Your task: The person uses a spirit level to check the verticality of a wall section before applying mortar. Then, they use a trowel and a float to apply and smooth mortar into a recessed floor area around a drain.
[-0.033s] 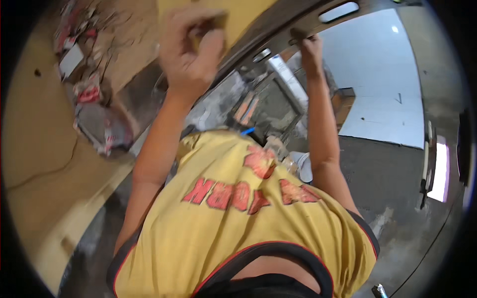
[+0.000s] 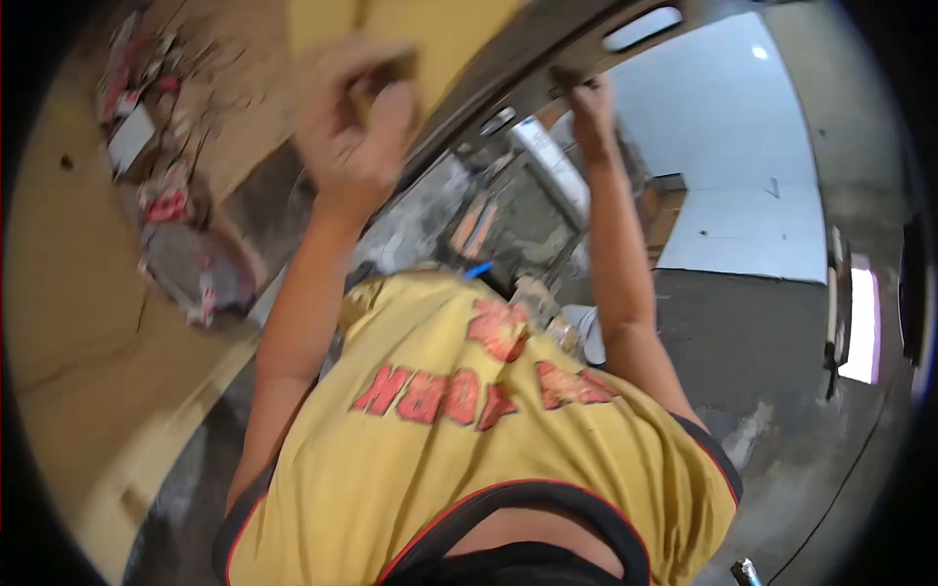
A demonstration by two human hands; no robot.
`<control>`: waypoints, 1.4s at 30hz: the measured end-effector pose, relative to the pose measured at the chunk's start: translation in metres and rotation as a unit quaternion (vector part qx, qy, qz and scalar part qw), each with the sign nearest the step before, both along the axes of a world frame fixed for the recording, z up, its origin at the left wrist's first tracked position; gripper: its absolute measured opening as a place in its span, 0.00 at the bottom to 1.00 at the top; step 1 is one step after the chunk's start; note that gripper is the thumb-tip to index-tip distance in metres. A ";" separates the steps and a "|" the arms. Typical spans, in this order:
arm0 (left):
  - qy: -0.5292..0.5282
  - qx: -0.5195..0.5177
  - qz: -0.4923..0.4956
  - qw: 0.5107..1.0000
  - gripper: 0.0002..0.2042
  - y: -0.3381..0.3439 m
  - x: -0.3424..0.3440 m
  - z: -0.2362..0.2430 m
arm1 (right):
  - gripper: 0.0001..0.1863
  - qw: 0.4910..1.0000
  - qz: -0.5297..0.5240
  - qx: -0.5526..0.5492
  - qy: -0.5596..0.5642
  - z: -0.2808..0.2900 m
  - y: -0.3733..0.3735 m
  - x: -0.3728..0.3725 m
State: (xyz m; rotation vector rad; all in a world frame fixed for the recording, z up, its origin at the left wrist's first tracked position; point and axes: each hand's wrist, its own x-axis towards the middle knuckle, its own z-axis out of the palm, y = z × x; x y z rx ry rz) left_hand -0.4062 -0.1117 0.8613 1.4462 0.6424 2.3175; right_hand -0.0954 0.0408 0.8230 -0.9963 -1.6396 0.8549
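Observation:
My left hand (image 2: 354,127) is raised at the upper left of centre, blurred, with fingers and thumb curled. A small dark-tan edge shows between the fingers; I cannot make out what it is. Just right of it, a long dark bar with oval slots (image 2: 547,73) slants up to the right. My right hand (image 2: 592,109) is closed at the bar's lower edge, between two of the slots, and appears to grip it. A plain yellow surface (image 2: 449,39) lies beyond my left hand.
Red and white scraps (image 2: 168,200) and a round dark tray-like thing (image 2: 195,269) lie at left. Below the bar are a grey mortar-smeared board (image 2: 532,215), a long white box (image 2: 552,156) and a blue pen-like stick (image 2: 477,270). A pale blue-white panel (image 2: 743,166) stands right.
The whole view has shifted slightly, so the bar, panel and both hands sit a little further left in the picture. The hands' grips look the same.

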 end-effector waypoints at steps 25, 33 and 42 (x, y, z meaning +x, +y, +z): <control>-0.011 -0.034 0.012 0.999 0.12 -0.010 0.010 0.009 | 0.09 0.998 -0.033 -0.016 0.051 0.008 -0.017 -0.029; 0.013 -0.045 0.038 0.998 0.13 -0.011 0.007 0.010 | 0.09 0.998 -0.062 -0.011 0.020 0.003 -0.015 -0.028; 0.011 -0.053 0.031 0.998 0.11 -0.016 0.007 0.013 | 0.10 0.995 -0.059 -0.043 0.064 -0.002 -0.013 -0.028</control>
